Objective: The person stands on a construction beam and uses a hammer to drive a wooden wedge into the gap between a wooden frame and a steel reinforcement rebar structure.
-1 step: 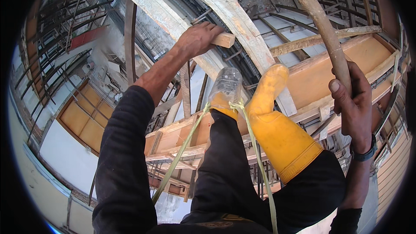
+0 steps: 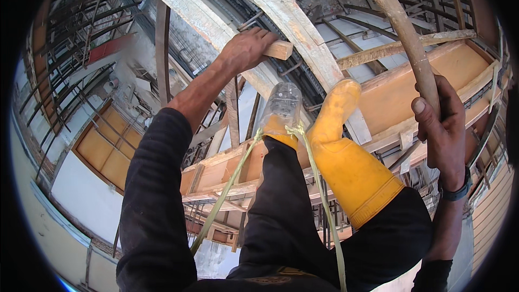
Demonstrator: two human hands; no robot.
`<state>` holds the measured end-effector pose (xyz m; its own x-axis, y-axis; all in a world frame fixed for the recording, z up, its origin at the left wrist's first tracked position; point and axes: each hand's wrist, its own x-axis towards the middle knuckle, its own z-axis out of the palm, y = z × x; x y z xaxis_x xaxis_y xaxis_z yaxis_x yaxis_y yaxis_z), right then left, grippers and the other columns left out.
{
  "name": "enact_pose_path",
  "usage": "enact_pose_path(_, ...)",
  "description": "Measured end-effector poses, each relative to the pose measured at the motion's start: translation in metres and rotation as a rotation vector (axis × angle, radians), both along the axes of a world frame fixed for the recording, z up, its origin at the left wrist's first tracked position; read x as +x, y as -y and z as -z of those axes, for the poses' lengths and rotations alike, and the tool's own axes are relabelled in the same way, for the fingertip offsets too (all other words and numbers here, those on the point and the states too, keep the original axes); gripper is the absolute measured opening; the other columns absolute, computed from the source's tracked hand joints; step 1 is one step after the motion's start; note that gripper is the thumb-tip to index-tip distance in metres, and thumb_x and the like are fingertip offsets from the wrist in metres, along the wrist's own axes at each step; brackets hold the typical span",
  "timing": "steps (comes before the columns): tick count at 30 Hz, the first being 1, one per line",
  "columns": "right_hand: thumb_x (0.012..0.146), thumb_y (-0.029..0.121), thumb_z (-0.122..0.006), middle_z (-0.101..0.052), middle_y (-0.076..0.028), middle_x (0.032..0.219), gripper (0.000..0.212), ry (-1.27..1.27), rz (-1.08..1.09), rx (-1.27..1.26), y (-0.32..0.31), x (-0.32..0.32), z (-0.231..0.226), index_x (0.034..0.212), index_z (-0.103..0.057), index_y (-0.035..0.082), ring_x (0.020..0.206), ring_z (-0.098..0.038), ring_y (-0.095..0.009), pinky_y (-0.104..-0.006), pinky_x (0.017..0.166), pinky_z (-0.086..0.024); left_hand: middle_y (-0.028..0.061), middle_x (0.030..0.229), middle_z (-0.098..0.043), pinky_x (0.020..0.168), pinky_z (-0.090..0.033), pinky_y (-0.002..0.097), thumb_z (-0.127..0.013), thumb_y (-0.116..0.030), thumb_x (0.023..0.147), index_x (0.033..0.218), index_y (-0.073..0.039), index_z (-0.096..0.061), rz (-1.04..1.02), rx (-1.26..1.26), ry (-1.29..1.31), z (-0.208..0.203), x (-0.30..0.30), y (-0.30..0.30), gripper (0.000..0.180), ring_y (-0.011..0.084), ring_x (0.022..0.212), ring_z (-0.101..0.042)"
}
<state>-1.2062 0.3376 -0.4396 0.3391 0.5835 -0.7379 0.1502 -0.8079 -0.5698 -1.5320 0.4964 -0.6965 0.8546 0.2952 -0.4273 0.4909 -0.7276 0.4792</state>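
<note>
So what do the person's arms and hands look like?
The left hand and right hand wear no gloves. Dark long sleeves cover the arms, leaving the wrists bare, and a dark band, perhaps a watch, circles the right wrist.

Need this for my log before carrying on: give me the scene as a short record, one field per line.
Left hand: curled over a squared wooden block
Right hand: gripping a long wooden handle
Right wrist: dark wristband
Container: clear plastic container, tied to green straps
Right foot: yellow boot
Ahead: dark rebar between two pale boards
</note>
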Motion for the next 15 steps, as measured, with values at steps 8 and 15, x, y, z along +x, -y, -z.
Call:
enact_pose_path(8, 0.091, 0.033, -0.08, -0.062, -0.005, 0.099, 0.063, 0.048, 0.058, 0.003, 0.008, 0.001, 0.005, 0.137, -0.054, -0.002, 0.072, -0.054, -0.006, -0.0204, 0.055, -0.045, 0.0078, 0.119, -0.067, 0.103, -0.044, 0.0417, -0.08, -0.026, 0.08, 0.128, -0.012, -0.061, 0.058, 0.007, -0.02, -0.004, -0.006, 0.0, 0.053, 0.0262, 0.116, -0.061)
enact_pose_path(15, 0.09, 0.036, -0.081, -0.061, -0.004, 0.095, 0.067, 0.006, 0.055, -0.008, 0.009, 0.005, 0.007, 0.138, -0.053, -0.004, 0.067, -0.052, -0.005, -0.0206, 0.054, -0.043, 0.0053, 0.118, -0.063, 0.102, -0.042, 0.0428, -0.085, -0.022, 0.074, 0.126, -0.013, -0.063, -0.034, 0.049, 0.155, -0.007, -0.011, 0.004, 0.058, 0.0251, 0.117, -0.058)
